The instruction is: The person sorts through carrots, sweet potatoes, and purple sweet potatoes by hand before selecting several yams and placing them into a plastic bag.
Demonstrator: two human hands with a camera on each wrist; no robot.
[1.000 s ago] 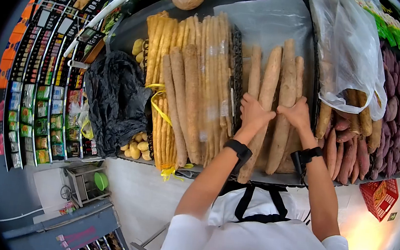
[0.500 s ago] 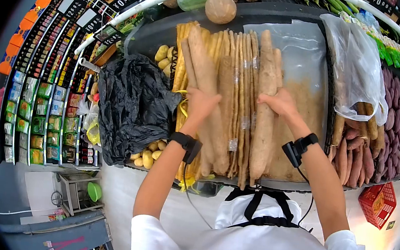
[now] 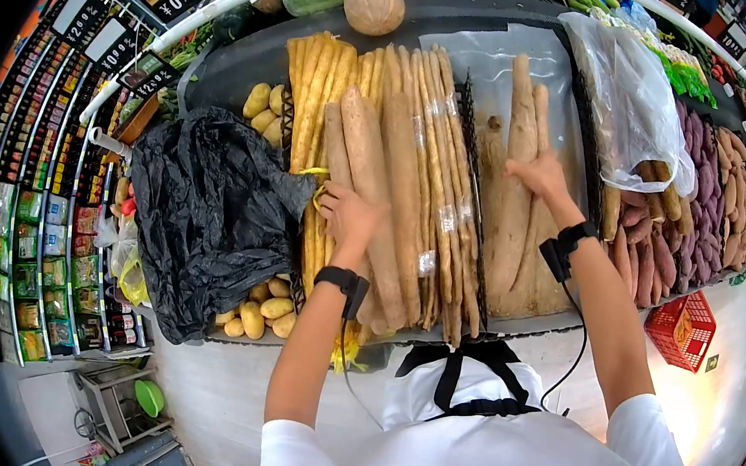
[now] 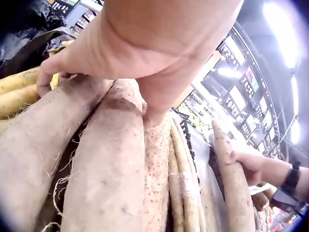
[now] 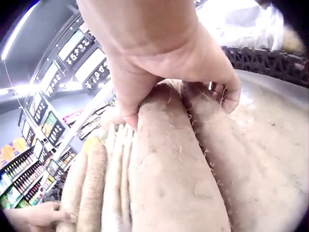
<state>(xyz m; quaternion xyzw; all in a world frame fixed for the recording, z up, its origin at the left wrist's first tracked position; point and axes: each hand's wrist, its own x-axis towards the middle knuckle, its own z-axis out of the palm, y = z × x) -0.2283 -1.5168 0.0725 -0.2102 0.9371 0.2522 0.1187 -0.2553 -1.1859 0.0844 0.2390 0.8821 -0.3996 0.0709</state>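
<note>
My left hand [image 3: 351, 221] grips two long, thick brown roots [image 3: 368, 154] lying over bundles of thinner roots. In the left wrist view, the left hand [image 4: 130, 53] spans the thick roots [image 4: 104, 159], fingers over the left side and thumb on the right. My right hand [image 3: 540, 177] grips two long roots [image 3: 522, 135] in the section right of the black divider. The right wrist view shows the right hand [image 5: 169, 58] with its thumb left of one root [image 5: 176, 164] and fingers curled over the neighbouring root [image 5: 217, 130].
Yellow-brown roots [image 3: 318, 70] and taped thin roots [image 3: 456, 187] fill the middle-left section. A black plastic bag [image 3: 208, 223] covers part of the potatoes [image 3: 277, 307]. Right of the bin's divider are a clear bag [image 3: 627, 105] and sweet potatoes [image 3: 659, 266]. A round gourd [image 3: 374, 5] sits behind.
Both hands first moved left from the right-hand section. Since then, the right hand has moved back right with its roots, off the thin bundles and across the divider. The left hand stays on the left pile.
</note>
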